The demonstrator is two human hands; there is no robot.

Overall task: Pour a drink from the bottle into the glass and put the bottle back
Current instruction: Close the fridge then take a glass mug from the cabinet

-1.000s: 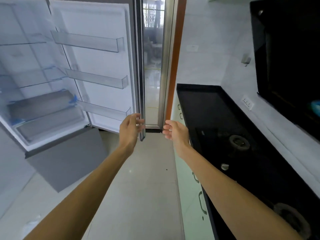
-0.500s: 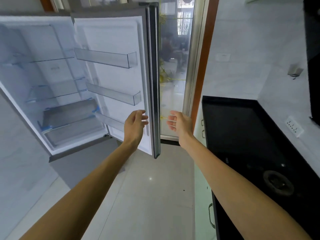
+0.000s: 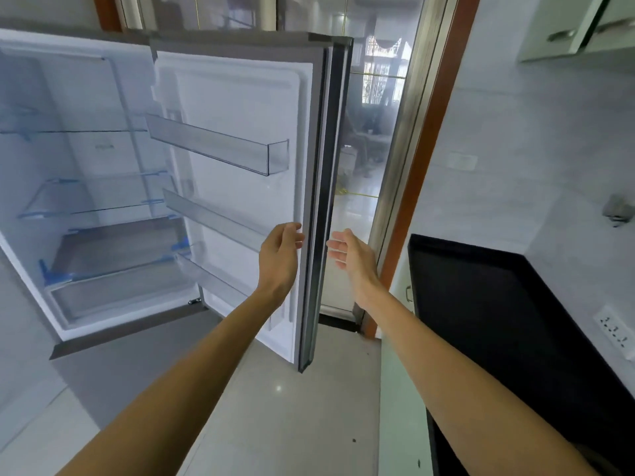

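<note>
No bottle and no glass show in the head view. A fridge (image 3: pixel 86 166) stands wide open on the left, its glass shelves bare. Its door (image 3: pixel 240 132) swings out toward me with three bare clear racks. My left hand (image 3: pixel 280 257) rests on the inner side of the door next to its outer edge, fingers loosely curled and holding nothing. My right hand (image 3: pixel 350 257) hovers just past the door's dark edge (image 3: pixel 323 235), fingers spread, a small gap between it and the door.
A black countertop (image 3: pixel 498 321) runs along the right wall, with white cabinet drawers (image 3: pixel 402 389) below. A wall socket (image 3: pixel 615 329) sits above the counter. Behind the fridge door a glass doorway (image 3: pixel 371 149) with a brown frame opens to another room. Pale floor tiles lie underfoot.
The view has tilted up and to the left, so the stove burners left the frame. Both hands stay at the fridge door's edge; the left hand now lies on its inner side.
</note>
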